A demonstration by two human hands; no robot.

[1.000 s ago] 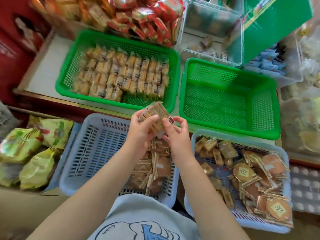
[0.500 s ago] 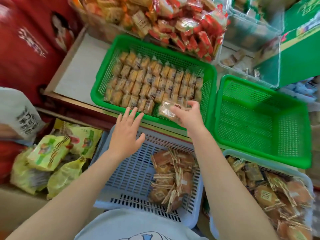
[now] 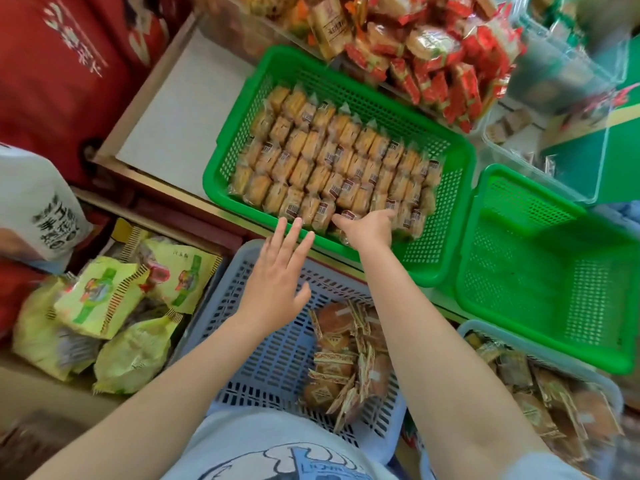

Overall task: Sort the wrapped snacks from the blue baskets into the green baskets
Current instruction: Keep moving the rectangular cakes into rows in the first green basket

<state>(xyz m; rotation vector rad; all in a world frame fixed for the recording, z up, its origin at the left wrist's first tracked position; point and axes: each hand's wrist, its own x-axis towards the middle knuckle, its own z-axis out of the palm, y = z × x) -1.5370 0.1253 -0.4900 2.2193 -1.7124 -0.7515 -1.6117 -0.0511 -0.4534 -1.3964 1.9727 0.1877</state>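
The left green basket (image 3: pixel 437 271) holds neat rows of wrapped yellow snacks (image 3: pixel 332 161). My right hand (image 3: pixel 370 228) reaches palm-down into its near row, closed on a wrapped snack (image 3: pixel 349 215) that shows only beside the thumb. My left hand (image 3: pixel 277 282) hovers open with fingers spread over the far rim of the left blue basket (image 3: pixel 266 362). A pile of brown wrapped snacks (image 3: pixel 343 362) lies in that blue basket. The right green basket (image 3: pixel 554 278) has nothing in it. More wrapped snacks (image 3: pixel 540 393) fill the right blue basket (image 3: pixel 485 328) at the lower right.
Yellow-green snack bags (image 3: pixel 114 306) lie left of the blue basket. Red-wrapped snacks (image 3: pixel 433 53) are heaped behind the green baskets. A clear plastic bin (image 3: pixel 554 109) stands at the back right. Red packaging (image 3: pixel 62 71) fills the left side.
My hands parted. The right hand carried the snack forward from above the blue basket into the near row of the left green basket. The left hand let go and opened.
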